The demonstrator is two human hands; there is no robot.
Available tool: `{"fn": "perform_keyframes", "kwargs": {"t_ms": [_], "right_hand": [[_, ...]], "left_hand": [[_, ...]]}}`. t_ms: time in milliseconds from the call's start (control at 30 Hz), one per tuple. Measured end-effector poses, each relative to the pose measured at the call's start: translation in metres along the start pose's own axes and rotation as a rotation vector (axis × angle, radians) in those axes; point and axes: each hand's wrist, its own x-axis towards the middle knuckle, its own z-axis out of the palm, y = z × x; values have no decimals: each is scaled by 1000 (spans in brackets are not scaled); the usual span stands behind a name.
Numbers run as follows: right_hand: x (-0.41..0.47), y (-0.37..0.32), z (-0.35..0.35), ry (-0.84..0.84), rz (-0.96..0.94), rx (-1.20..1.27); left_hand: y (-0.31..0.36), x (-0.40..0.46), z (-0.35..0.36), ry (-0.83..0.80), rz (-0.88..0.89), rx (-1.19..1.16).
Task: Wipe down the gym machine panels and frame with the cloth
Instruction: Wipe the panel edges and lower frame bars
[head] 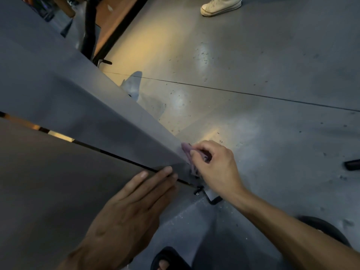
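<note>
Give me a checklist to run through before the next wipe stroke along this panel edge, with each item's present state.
1. Cloth in hand: ok. The right hand pinches the purple cloth.
2. Cloth on the surface: ok. It lies against the lower corner of the upper grey panel.
3. Support hand placed: ok. The left hand rests flat on the lower panel, fingers straight, their tips at the gap between the panels.
4. Fingers out of the gap: cannot tell.
5. Path clear of the black crank handle: not ok. It sits just below the cloth.
6. Cloth clean enough: cannot tell.
</note>
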Motion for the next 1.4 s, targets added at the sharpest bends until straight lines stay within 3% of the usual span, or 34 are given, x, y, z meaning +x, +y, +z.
{"fn": "perform_keyframes", "kwargs": {"t_ms": [100, 267, 367, 467, 567, 767, 833, 967, 1067, 1133, 1267, 1333, 1400], "right_hand": [[-3, 7, 2, 8, 85, 32], [-7, -57, 1, 74, -136, 217], [-4, -42, 1, 74, -185, 115], [-5, 8, 1, 5, 1, -57], [-5, 17, 7, 5, 117, -29], [-5, -67, 4, 57, -165, 233], [-1, -52, 5, 76, -202, 151], [11, 24, 12, -25, 94, -121], [25, 40, 19, -78, 294, -68], [37, 18, 22, -92, 278, -39], [51, -37, 22, -82, 69, 203], [50, -30, 20, -75, 12, 168], [48, -1, 21, -91, 94, 33]], "left_hand": [[0, 2, 0, 9, -8, -4], [-1, 3, 4, 7, -4, 29], [-1, 2, 6, 5, -4, 27], [0, 3, 6, 3, -6, 30], [0, 5, 4, 6, -19, 24], [1, 4, 6, 23, -21, 25], [1, 5, 6, 18, -22, 19], [1, 5, 5, -3, -29, 16], [2, 5, 5, -10, -33, 19], [2, 6, 6, -16, -36, 19], [1, 6, 6, -34, -37, 32], [2, 7, 6, -33, -35, 32], [2, 7, 4, -29, -41, 18]]}}
